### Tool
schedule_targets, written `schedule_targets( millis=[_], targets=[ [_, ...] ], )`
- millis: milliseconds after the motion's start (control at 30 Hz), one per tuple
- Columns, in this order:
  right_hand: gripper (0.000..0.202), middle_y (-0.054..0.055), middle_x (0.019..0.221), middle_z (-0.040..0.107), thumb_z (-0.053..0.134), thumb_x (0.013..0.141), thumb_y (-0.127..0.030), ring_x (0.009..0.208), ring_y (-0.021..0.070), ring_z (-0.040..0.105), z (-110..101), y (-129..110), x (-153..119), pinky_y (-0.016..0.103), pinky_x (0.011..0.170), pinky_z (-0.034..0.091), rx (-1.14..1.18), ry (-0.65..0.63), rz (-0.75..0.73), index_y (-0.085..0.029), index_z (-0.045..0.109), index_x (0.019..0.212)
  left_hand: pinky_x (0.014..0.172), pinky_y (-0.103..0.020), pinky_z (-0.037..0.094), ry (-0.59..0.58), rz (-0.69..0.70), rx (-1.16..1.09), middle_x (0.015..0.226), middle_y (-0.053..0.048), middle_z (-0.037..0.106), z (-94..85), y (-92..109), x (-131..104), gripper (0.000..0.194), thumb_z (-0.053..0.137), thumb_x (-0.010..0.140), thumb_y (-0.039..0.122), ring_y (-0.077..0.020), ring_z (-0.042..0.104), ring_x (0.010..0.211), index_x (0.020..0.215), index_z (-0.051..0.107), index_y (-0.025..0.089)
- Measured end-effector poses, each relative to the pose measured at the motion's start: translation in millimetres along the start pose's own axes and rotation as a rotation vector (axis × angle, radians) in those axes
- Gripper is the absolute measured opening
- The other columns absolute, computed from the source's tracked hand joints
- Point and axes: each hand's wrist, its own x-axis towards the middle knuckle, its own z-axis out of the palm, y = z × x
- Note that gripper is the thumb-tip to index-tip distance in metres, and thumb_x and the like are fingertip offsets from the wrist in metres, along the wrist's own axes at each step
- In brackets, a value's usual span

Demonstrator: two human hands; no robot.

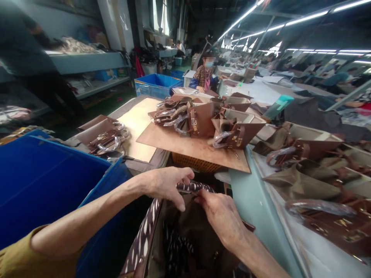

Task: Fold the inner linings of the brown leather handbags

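Observation:
In front of me is an olive-brown fabric bag [197,220], its inside dark and partly in shadow. My right hand [222,216] pinches the bag's upper edge between thumb and fingers. Over the far left part of that edge, my left hand [165,189] hovers with thumb and fingers apart and nothing between them. Dark cloth with white dashes [145,235] runs along the bag's left side and behind its top edge. I cannot tell whether this cloth belongs to the bag.
Brown handbags [199,117] with wrapped handles crowd a brown board [185,144] ahead. More handbags [313,185] fill the right-hand table [261,200]. A big blue bin [52,173] stands close on my left. Farther off, a masked person [205,75] sits at a table.

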Motion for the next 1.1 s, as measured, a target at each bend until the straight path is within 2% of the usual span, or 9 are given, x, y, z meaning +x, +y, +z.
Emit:
schedule_targets(
  millis=[67, 167, 300, 433, 533, 600, 700, 867, 1100],
  targets=[
    [0.015, 0.002, 0.073, 0.070, 0.048, 0.086, -0.021, 0.068, 0.0190, 0.065, -2, -1, 0, 0.025, 0.055, 0.034, -0.026, 0.005, 0.007, -0.022, 0.062, 0.085, 0.063, -0.022, 0.038, 0.112, -0.082, 0.011, 0.093, 0.001, 0.062, 1.7, -4, -12, 0.060, 0.074, 0.051, 0.026, -0.0162, 0.053, 0.078, 0.107, 0.049, 0.021],
    [0.016, 0.001, 0.067, 0.068, 0.047, 0.088, -0.024, 0.062, 0.0176, 0.064, -4, -2, 0, 0.025, 0.053, 0.031, -0.063, 0.018, 0.004, -0.023, 0.061, 0.081, 0.063, -0.023, 0.038, 0.190, -0.134, -0.058, 0.086, 0.002, 0.062, 14.9, -13, -20, 0.046, 0.068, 0.056, 0.024, -0.0160, 0.054, 0.075, 0.100, 0.053, 0.019],
    [0.018, 0.000, 0.064, 0.067, 0.046, 0.088, -0.026, 0.060, 0.0172, 0.063, -2, -4, -2, 0.026, 0.051, 0.028, -0.087, 0.031, -0.014, -0.022, 0.060, 0.077, 0.066, -0.023, 0.040, 0.219, -0.110, -0.183, 0.080, 0.003, 0.063, 32.2, -27, -17, 0.026, 0.054, 0.064, 0.017, -0.0152, 0.055, 0.075, 0.089, 0.059, 0.018],
    [0.019, 0.000, 0.062, 0.066, 0.045, 0.089, -0.027, 0.058, 0.0165, 0.062, -2, -1, -4, 0.026, 0.051, 0.029, -0.070, 0.022, -0.020, -0.023, 0.061, 0.079, 0.068, -0.022, 0.042, 0.212, -0.071, -0.226, 0.082, 0.002, 0.063, 37.4, -30, -15, 0.032, 0.044, 0.065, 0.009, -0.0151, 0.057, 0.076, 0.091, 0.060, 0.018],
    [0.020, 0.000, 0.063, 0.067, 0.045, 0.088, -0.027, 0.057, 0.0163, 0.061, -4, 2, -5, 0.025, 0.051, 0.030, -0.059, 0.026, -0.008, -0.023, 0.062, 0.079, 0.074, -0.023, 0.043, 0.267, -0.004, -0.123, 0.087, 0.002, 0.063, 37.5, -24, -19, 0.044, 0.041, 0.065, 0.004, -0.0155, 0.057, 0.083, 0.102, 0.057, 0.021],
    [0.020, 0.001, 0.066, 0.068, 0.044, 0.088, -0.025, 0.060, 0.0167, 0.062, -5, 2, -4, 0.025, 0.053, 0.033, -0.049, 0.027, -0.001, -0.023, 0.061, 0.078, 0.083, -0.025, 0.041, 0.326, 0.096, 0.003, 0.096, 0.000, 0.061, 36.9, -18, -22, 0.050, 0.040, 0.065, 0.001, -0.0160, 0.055, 0.092, 0.107, 0.055, 0.023],
    [0.020, 0.002, 0.073, 0.069, 0.043, 0.088, -0.023, 0.068, 0.0176, 0.064, -6, 2, -2, 0.025, 0.058, 0.036, -0.024, -0.006, 0.014, -0.022, 0.060, 0.076, 0.090, -0.025, 0.038, 0.309, 0.219, 0.170, 0.108, -0.001, 0.055, 35.8, -12, -24, 0.049, 0.041, 0.067, 0.000, -0.0162, 0.052, 0.099, 0.107, 0.056, 0.023],
    [0.019, 0.002, 0.075, 0.070, 0.043, 0.088, -0.023, 0.070, 0.0185, 0.064, -7, 3, 0, 0.025, 0.059, 0.037, -0.023, -0.038, 0.035, -0.022, 0.060, 0.080, 0.082, -0.023, 0.042, 0.301, 0.205, 0.320, 0.104, -0.001, 0.054, 37.4, -9, -19, 0.034, 0.041, 0.074, 0.003, -0.0145, 0.055, 0.090, 0.096, 0.058, 0.022],
    [0.018, 0.003, 0.076, 0.070, 0.043, 0.089, -0.024, 0.073, 0.0192, 0.065, -2, 8, 3, 0.026, 0.060, 0.036, -0.051, 0.007, 0.023, -0.024, 0.061, 0.088, 0.066, -0.022, 0.042, 0.300, 0.144, 0.430, 0.089, -0.002, 0.052, 41.5, -1, -14, 0.013, 0.041, 0.077, 0.008, -0.0127, 0.053, 0.074, 0.074, 0.051, 0.016]
  ],
)
